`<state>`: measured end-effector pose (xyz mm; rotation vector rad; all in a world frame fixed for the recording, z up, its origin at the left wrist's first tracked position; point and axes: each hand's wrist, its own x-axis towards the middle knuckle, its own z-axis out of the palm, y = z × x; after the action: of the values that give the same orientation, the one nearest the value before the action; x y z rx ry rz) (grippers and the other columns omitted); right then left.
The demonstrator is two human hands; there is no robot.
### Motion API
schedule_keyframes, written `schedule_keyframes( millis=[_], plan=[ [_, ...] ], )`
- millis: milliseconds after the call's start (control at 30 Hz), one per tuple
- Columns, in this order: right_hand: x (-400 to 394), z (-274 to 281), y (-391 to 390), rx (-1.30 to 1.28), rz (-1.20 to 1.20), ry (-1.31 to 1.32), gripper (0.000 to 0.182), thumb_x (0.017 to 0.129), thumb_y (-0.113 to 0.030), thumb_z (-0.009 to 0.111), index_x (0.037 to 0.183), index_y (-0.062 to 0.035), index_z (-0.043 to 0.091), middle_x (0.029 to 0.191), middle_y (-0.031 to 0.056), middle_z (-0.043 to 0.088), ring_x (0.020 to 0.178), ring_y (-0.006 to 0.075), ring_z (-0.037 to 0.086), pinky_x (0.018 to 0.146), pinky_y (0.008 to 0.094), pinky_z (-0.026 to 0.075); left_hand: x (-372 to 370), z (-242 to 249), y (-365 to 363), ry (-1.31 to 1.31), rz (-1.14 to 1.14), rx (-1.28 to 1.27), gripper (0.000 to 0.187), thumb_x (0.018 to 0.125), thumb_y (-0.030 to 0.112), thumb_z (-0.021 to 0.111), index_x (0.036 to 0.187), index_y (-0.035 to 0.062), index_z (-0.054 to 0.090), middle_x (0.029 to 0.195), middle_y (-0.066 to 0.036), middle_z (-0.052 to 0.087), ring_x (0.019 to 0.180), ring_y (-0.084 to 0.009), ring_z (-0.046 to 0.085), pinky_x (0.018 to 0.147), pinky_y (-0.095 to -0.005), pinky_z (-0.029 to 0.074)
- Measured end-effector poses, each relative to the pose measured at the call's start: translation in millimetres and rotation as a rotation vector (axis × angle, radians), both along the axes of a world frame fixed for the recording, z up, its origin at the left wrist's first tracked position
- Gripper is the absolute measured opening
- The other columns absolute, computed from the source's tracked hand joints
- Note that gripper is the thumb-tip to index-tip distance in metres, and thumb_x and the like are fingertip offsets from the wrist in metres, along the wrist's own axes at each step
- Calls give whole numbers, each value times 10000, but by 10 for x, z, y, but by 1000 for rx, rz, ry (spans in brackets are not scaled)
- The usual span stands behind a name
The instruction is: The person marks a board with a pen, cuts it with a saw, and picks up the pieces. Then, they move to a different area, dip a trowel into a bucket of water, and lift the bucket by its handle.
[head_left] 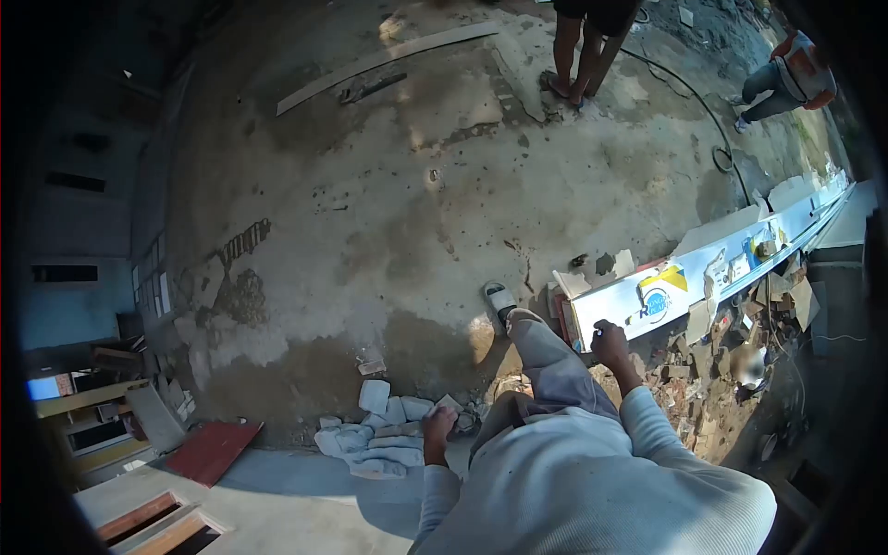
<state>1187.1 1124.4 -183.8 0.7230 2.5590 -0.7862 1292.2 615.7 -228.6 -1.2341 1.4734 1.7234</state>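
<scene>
My left hand (pixel 437 427) hangs low, overlapping the edge of a heap of pale blocks and filled sacks (pixel 384 439) in this view. A light flat fragment (pixel 450 403) shows right at its fingertips; the fingers themselves are mostly hidden. Out in front of my right side, my right hand (pixel 608 344) is curled closed, with something small and dark at the fingers that I cannot tell the kind of. Just beyond that hand lies a long white signboard (pixel 610 310) with a blue round logo and a yellow patch. My sandalled foot (pixel 500 298) is on the concrete floor.
Broken bricks and rubble (pixel 684 379) lie beside the signboard. A person (pixel 578 51) stands at the top, another (pixel 794 74) at the upper right. A black hose (pixel 717 120) crosses the floor (pixel 370 240). A long plank (pixel 388 60) lies far off; a red panel (pixel 215 453) rests at left.
</scene>
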Motion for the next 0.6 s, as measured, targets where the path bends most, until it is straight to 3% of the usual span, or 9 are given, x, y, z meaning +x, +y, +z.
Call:
schedule_keyframes(
  millis=[100,167,267,333,367,400,467,600],
  plan=[
    [-952,157,-216,-30,24,109,225,894,-92,665,1069,12,762,980,288,758,911,450,750,836,503,598,-1191,429,43,96,-105,-122,374,1086,310,629,1312,14,660,1129,-134,772,946,-221,760,769,-277,562],
    [-1591,471,-417,-60,93,132,221,896,-91,656,1063,19,752,954,284,751,891,455,744,807,518,593,-1766,807,34,146,37,-156,387,1088,319,632,1312,5,663,1137,-144,771,957,-217,757,777,-270,554],
    [-2621,625,-642,5,143,134,189,909,-87,655,1043,23,731,905,272,739,841,439,742,771,504,586,-2226,774,-208,145,109,-192,373,1088,347,638,1267,25,697,1153,-141,769,989,-207,756,765,-280,554],
    [-3359,686,-828,-338,16,248,160,1000,-139,640,986,1,716,800,159,725,686,260,704,636,395,551,-2322,591,-444,79,35,-205,366,1090,365,635,1245,42,707,1116,-121,772,987,-208,758,757,-295,559],
    [-3746,722,-951,-504,-63,296,194,1046,-165,632,957,-11,709,747,103,718,608,170,685,568,341,534,-2250,352,-618,34,16,-167,273,1059,300,662,1199,72,718,1018,-98,778,929,-241,778,726,-352,584],
    [-4217,1040,-1189,-543,-131,263,259,1085,-220,625,935,-26,708,736,48,694,596,86,634,522,283,494,-2200,172,-750,209,-376,-480,238,1039,269,670,1171,77,720,982,-96,776,905,-253,779,717,-371,587],
    [-5053,1344,-1533,-743,-189,270,354,1073,-298,672,835,-36,677,678,35,656,554,92,597,527,273,482,-2141,-90,-1000,612,-1205,-1035,171,997,206,687,1114,87,724,910,-93,770,857,-277,780,698,-409,592],
    [-6491,1514,-2158,-719,-153,286,417,1042,-332,702,769,-18,679,642,24,626,570,98,587,549,284,469,-2798,-481,-1565,387,-1254,-858,167,966,194,700,1097,92,721,921,-101,773,859,-295,777,698,-435,592]
  ],
)
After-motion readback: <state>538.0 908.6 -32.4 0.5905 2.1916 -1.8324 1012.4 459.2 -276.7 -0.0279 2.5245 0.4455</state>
